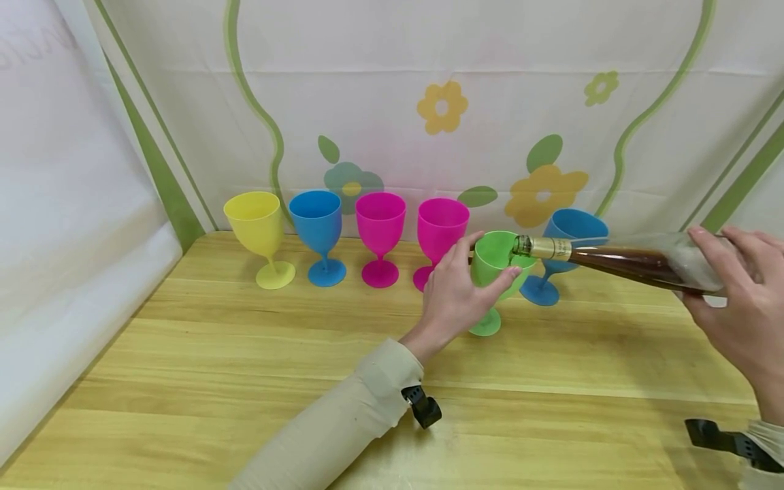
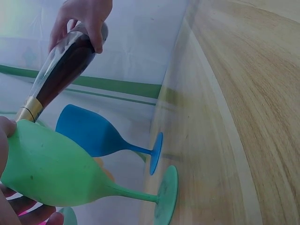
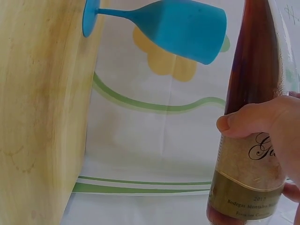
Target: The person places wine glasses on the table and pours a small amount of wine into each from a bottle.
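My left hand [image 1: 452, 294] grips the bowl of a green plastic goblet [image 1: 490, 267], thumb on the near side. The goblet stands nearly upright; whether its foot touches the table I cannot tell. My right hand [image 1: 744, 309] holds a clear glass wine bottle [image 1: 643, 265] round its body, tipped almost level with the neck pointing left. Dark reddish-brown liquid lies along the bottle's lower side and into the neck. The bottle's mouth is over the green goblet's rim. In the right wrist view, a label [image 3: 253, 192] shows on the bottle below my thumb.
Along the back of the wooden table [image 1: 275, 381] stand a yellow goblet [image 1: 256, 228], a blue goblet [image 1: 316, 221], two pink goblets [image 1: 381, 221], [image 1: 442, 221] and, behind the bottle's neck, another blue goblet [image 1: 572, 224]. A flowered cloth [image 1: 367, 102] hangs behind.
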Demonstrator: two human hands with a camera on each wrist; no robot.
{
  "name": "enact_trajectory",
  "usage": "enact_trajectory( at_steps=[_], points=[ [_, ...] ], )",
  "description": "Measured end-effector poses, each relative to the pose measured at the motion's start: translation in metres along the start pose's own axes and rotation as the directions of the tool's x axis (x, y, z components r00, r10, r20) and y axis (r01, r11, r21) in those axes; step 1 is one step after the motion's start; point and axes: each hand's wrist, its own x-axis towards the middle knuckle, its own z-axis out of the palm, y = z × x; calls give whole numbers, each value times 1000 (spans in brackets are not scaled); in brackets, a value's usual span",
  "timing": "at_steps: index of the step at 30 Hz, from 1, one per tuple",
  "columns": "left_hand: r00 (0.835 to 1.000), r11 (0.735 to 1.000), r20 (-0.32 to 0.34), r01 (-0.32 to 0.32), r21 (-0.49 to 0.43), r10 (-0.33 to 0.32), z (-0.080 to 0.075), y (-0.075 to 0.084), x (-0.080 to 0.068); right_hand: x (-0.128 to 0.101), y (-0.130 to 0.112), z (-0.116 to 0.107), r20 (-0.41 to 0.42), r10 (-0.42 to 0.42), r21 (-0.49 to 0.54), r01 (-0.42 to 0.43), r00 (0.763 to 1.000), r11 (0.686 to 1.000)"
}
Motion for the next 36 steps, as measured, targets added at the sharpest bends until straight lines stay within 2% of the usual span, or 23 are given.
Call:
enact_trajectory(
  at_steps=[13,21,36],
  points=[
    [1000,1000,2,-1,-12,1,-1,0,-1,0,-2,0,-5,4,7,-4,1000,1000],
    [1000,1000,-1,-6,-14,6,-1,0,-1,-1,-4,4,-12,40,33,-40,999,999],
    [1000,1000,-8,-17,-16,17,-1,0,-1,0,-3,4,-20,29,44,-28,999,999]
  ],
)
